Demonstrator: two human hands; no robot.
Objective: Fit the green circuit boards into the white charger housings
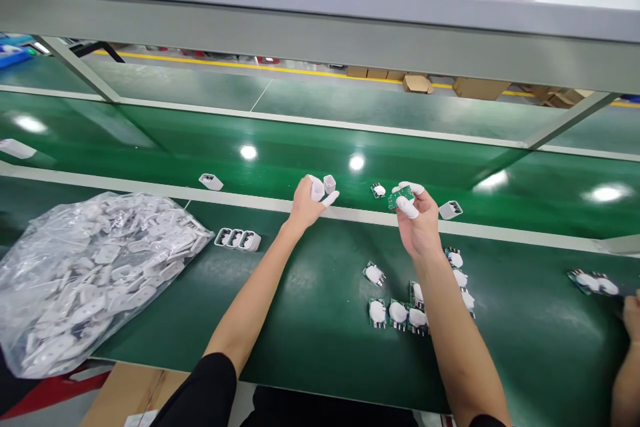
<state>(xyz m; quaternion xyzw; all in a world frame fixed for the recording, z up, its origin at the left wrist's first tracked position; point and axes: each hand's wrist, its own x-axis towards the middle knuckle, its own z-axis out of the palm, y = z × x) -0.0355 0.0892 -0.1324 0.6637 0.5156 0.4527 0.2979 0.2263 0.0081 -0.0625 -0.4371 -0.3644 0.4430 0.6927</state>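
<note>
My right hand, with white finger covers, pinches a green circuit board between thumb and fingers above the conveyor strip. Close to its left lies another small board with a white blob. My left hand also wears white finger covers; its thumb and fingers are apart. Right beside those fingertips is a small white hollow housing; whether they touch it I cannot tell. A further white housing lies just right of my right hand.
Several circuit boards lie near my right forearm. At left are a row of white housings, a lone housing and a clear bag of white plastic parts. A shelf spans above. Another person's hand is at far right.
</note>
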